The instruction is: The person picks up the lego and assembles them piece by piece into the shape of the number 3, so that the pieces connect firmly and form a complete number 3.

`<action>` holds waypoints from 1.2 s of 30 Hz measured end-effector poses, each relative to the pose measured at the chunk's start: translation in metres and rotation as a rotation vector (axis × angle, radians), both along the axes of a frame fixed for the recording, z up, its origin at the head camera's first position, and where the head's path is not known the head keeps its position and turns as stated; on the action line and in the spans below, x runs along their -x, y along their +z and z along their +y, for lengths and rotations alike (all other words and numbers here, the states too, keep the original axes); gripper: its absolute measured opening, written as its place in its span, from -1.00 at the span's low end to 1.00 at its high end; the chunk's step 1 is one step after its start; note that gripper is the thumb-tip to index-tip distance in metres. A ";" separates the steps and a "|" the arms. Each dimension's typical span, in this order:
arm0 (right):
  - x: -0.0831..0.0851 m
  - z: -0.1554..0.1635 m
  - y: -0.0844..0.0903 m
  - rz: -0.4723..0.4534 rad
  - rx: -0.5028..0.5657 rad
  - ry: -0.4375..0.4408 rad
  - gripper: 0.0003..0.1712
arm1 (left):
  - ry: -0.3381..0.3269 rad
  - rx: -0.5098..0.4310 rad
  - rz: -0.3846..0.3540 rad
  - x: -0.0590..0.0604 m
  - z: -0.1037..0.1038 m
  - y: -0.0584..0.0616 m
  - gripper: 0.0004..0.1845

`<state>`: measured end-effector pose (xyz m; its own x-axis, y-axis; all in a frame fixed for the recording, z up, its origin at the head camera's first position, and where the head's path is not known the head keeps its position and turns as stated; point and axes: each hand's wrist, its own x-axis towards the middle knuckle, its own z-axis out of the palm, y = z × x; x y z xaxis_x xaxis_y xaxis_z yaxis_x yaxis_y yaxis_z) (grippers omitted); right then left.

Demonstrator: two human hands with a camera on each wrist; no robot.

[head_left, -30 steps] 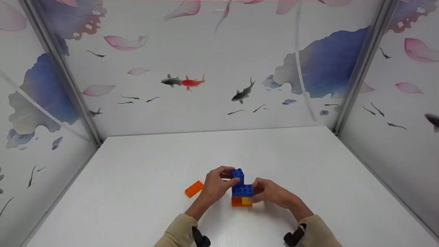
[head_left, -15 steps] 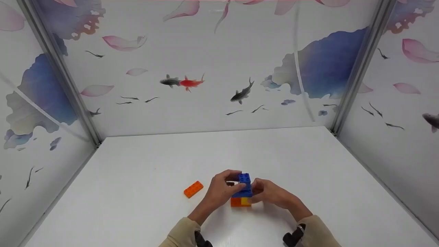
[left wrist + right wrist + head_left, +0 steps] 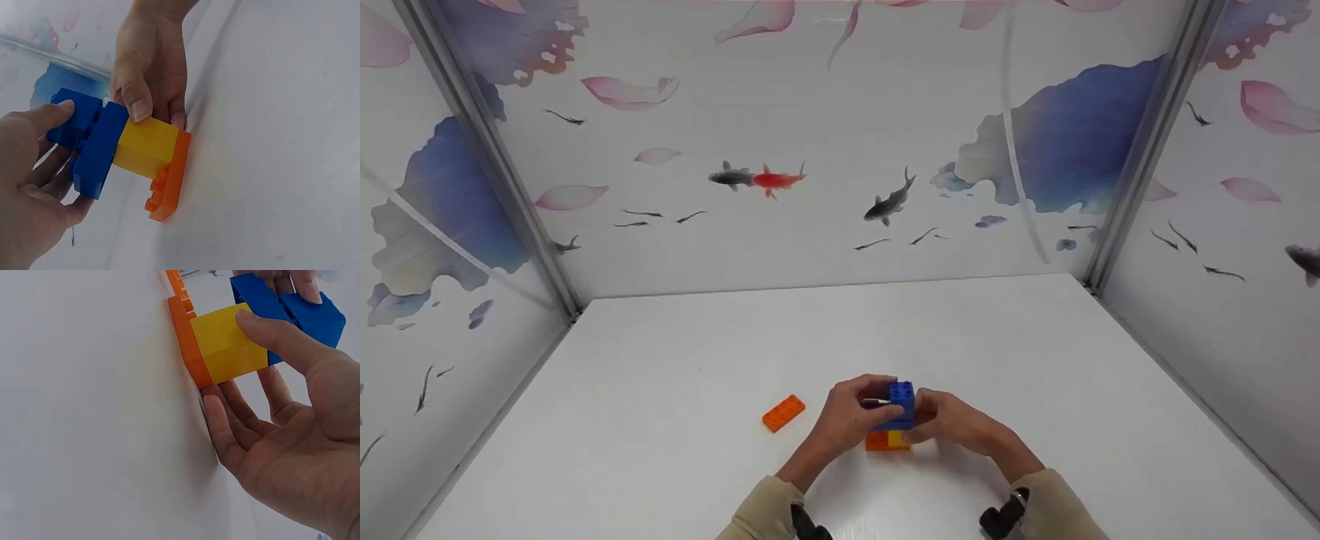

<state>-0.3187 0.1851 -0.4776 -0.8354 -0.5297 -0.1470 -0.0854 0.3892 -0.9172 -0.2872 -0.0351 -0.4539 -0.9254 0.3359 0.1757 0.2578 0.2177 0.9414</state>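
Observation:
A small stack of toy bricks stands on the white table. Its base is an orange flat brick (image 3: pixel 173 177), with a yellow brick (image 3: pixel 147 145) on one end and a long blue brick (image 3: pixel 102 151) across the top. My left hand (image 3: pixel 844 414) pinches a small blue brick (image 3: pixel 906 397) between thumb and fingers, over the right end of the long blue one. Studs show in a narrow gap between the two blue bricks; whether they are joined, I cannot tell. My right hand (image 3: pixel 964 425) holds the yellow brick, its thumb on one face and fingers behind.
A loose orange brick (image 3: pixel 784 413) lies on the table (image 3: pixel 697 360) to the left of the stack. Printed panels (image 3: pixel 825 247) wall the table at the back and both sides, with metal posts (image 3: pixel 1132 157) at the corners.
My left hand has carried the small blue brick to the right and down, from the long blue brick's left end to its right end. The right hand keeps its place.

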 end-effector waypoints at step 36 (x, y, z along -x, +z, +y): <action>0.002 0.003 -0.003 0.019 0.073 0.044 -0.51 | -0.006 0.088 0.049 0.007 -0.004 -0.009 -0.58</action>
<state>-0.3203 0.1879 -0.4804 -0.8131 -0.5750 -0.0914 -0.1183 0.3170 -0.9410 -0.2942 -0.0396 -0.4625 -0.9141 0.3581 0.1901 0.3047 0.2975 0.9048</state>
